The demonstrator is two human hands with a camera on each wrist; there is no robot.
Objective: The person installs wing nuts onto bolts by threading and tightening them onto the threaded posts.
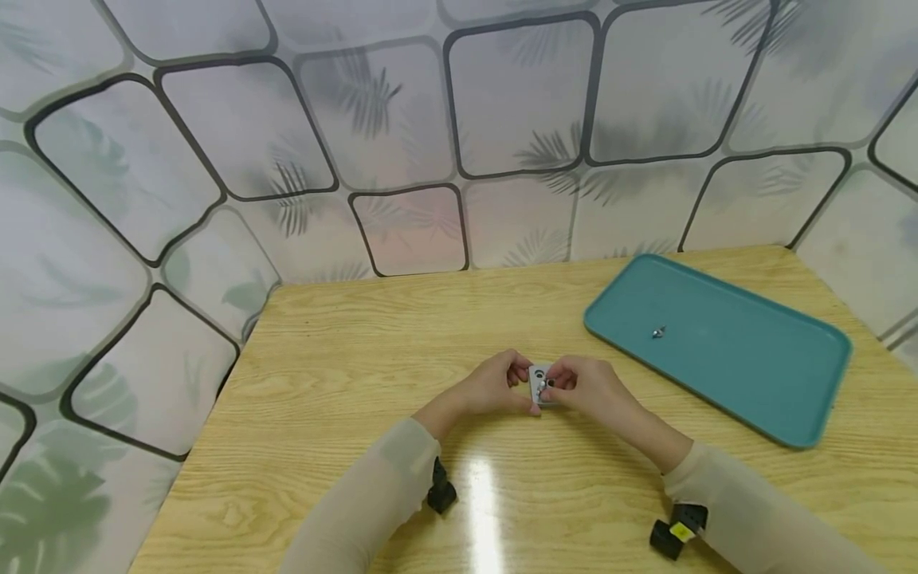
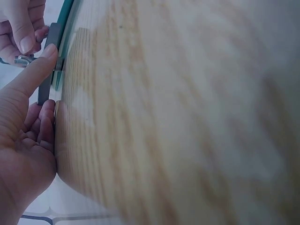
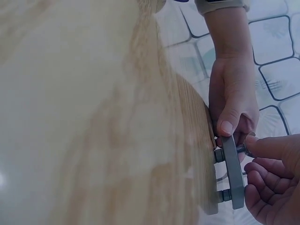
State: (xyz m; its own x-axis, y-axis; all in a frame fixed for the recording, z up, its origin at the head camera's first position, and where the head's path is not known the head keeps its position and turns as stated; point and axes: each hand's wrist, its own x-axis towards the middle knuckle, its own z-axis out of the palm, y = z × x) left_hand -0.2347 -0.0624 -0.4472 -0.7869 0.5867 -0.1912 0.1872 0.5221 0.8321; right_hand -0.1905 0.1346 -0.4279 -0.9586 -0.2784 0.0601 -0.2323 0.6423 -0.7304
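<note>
A small grey metal plate [image 1: 535,388] with round holes is held just above the table between both hands. My left hand [image 1: 495,387] grips its left side, the thumb [image 3: 228,127] pressed on the near edge. With thumb and index finger my right hand [image 1: 594,388] pinches a small silver bolt [image 3: 241,148] at the plate's upper face. Metal fastener ends, one [image 3: 227,195] at the lower corner and another [image 3: 219,155] higher up, stick out of the underside in the right wrist view. A threaded bolt [image 2: 22,60] shows beside the left thumb in the left wrist view.
To the right lies a teal tray [image 1: 746,359] with a few small metal pieces [image 1: 658,332] near its left side. The wooden table [image 1: 373,335] ends at a patterned curtain-like backdrop [image 1: 402,119] behind and at the left. Black wrist cameras [image 1: 441,488] hang under both sleeves.
</note>
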